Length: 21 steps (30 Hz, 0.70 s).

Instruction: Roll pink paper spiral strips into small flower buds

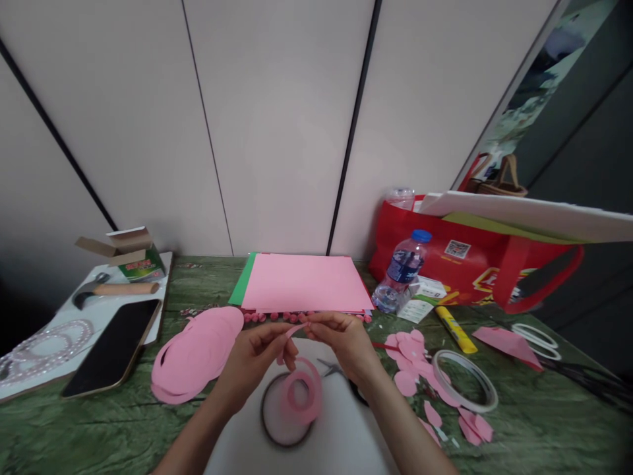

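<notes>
Between my two hands a pink paper strip (pixel 295 330) is stretched, pinched at its tip by my right hand (pixel 341 343). My left hand (pixel 257 359) has its fingers closed on the strip a little further along. From there the paper hangs down in a blurred spiral coil (pixel 316 396). Below the coil lies a dark thin-rimmed ring (pixel 264 419) on a white board (pixel 341 435). Scissor blades (pixel 330 367) show just beneath my right hand, whose wrist hides most of the scissors.
Left: cut pink paper discs (pixel 198 349), a phone (pixel 116 346), a hammer (pixel 119 289), a small box (pixel 138 257). Behind: coloured paper sheets (pixel 306 280). Right: a water bottle (pixel 403 270), pink scraps (pixel 408 353), a tape roll (pixel 487 396), a yellow glue stick (pixel 455 330), a red bag (pixel 445 257).
</notes>
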Each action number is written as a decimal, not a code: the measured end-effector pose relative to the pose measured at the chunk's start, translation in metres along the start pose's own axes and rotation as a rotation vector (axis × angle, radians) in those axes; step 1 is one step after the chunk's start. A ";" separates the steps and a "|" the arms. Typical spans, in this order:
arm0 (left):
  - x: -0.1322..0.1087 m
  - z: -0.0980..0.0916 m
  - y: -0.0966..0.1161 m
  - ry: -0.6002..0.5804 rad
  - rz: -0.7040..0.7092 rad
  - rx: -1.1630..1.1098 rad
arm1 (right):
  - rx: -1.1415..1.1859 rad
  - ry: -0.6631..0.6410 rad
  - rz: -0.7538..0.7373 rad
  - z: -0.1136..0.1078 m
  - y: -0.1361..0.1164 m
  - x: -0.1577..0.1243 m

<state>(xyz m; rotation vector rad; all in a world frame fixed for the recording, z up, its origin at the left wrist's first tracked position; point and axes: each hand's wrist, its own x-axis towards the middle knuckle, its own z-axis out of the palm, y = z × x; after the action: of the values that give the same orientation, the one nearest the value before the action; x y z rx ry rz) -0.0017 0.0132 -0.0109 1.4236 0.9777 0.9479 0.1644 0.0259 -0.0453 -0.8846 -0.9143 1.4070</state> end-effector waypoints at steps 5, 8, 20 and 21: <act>-0.001 0.001 0.003 0.009 -0.002 0.015 | -0.024 0.009 -0.003 0.000 0.001 0.000; -0.001 0.002 0.003 0.014 -0.002 -0.001 | -0.037 -0.001 -0.017 0.000 0.001 -0.001; 0.000 0.000 0.000 0.005 0.008 0.000 | 0.000 -0.010 -0.007 -0.001 0.002 0.001; 0.000 0.000 0.000 0.007 0.008 0.001 | 0.003 -0.016 -0.007 -0.001 0.002 0.000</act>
<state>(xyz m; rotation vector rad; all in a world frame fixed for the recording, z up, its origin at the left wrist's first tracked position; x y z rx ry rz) -0.0020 0.0132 -0.0105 1.4269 0.9781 0.9587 0.1646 0.0261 -0.0474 -0.8683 -0.9259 1.4107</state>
